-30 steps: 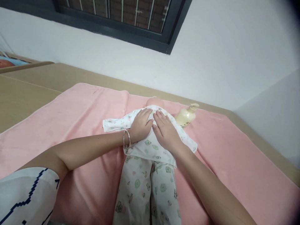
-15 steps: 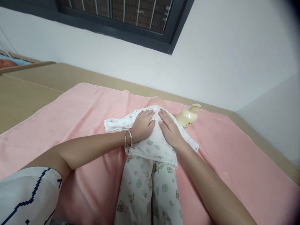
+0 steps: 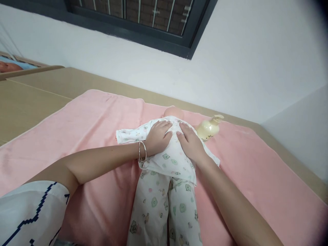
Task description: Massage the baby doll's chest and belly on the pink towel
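Note:
A baby doll (image 3: 173, 112) in a white printed top (image 3: 164, 164) and matching trousers (image 3: 153, 205) lies stretched out before me; its face is not visible. My left hand (image 3: 159, 137) rests flat and open on the left of the doll's upper body, with bangles round the wrist. On the right of the same top lies my right hand (image 3: 191, 141), also open, palm down. A small gap of cloth shows between the two hands. Close by the doll's right-hand sleeve, a pale yellow pump bottle (image 3: 208, 129) stands tilted in view.
Under the doll spreads a pink blanket (image 3: 243, 164) on a wooden surface (image 3: 33, 99). Behind it rises a white wall (image 3: 143, 75) with a dark-framed window (image 3: 153, 37). At the far left is a wooden-edged cot (image 3: 30, 71) with a reddish-brown object partly in view.
My right hand has slid slightly outward to the right and toward me over the top. The left hand stays nearly in place. The whole view has shifted a little.

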Available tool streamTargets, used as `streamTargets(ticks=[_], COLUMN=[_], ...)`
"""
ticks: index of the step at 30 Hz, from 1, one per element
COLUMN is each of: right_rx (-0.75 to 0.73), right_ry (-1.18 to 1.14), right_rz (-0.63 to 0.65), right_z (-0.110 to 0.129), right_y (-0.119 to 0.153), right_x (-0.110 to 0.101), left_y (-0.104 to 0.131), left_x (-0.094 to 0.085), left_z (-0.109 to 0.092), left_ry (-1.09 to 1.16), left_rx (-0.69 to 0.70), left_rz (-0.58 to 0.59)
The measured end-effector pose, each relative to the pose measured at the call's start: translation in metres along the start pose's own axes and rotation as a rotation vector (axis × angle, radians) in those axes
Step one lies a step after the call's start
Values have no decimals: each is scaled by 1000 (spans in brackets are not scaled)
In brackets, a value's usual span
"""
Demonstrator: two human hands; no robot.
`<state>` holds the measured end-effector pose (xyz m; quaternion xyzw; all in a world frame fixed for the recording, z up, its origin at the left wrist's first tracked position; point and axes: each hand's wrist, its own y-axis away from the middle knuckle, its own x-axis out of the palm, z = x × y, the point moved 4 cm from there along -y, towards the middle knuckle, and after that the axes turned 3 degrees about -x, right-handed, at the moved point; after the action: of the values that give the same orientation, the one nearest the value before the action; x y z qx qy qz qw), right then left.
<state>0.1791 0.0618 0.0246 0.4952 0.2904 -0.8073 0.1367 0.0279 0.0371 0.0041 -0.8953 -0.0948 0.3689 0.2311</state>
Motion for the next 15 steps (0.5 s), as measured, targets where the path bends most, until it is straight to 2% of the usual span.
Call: streamTargets(ticks=[2,3,6,8,12,15], right_rx=[26,-8,-234,-309,-134,-47], right_ry=[60,79,45,-15,-27,52], right_rz=[-28,-37,-28,4,27,13], right_z=[7,14,36,36,8,7], right_y=[4,7,14,13,2,3], right_x=[-1,0,1,3,2,2], left_y=[0,0,0,0,0,1], left_x=[0,0,0,1,1,1], left_z=[0,1,2,2,2,2], left_ry=[1,1,8,12,1,-1], left_rx=[-2,1,31,39,22,26], left_rz=[-1,-4,-14,-16,-5,-4])
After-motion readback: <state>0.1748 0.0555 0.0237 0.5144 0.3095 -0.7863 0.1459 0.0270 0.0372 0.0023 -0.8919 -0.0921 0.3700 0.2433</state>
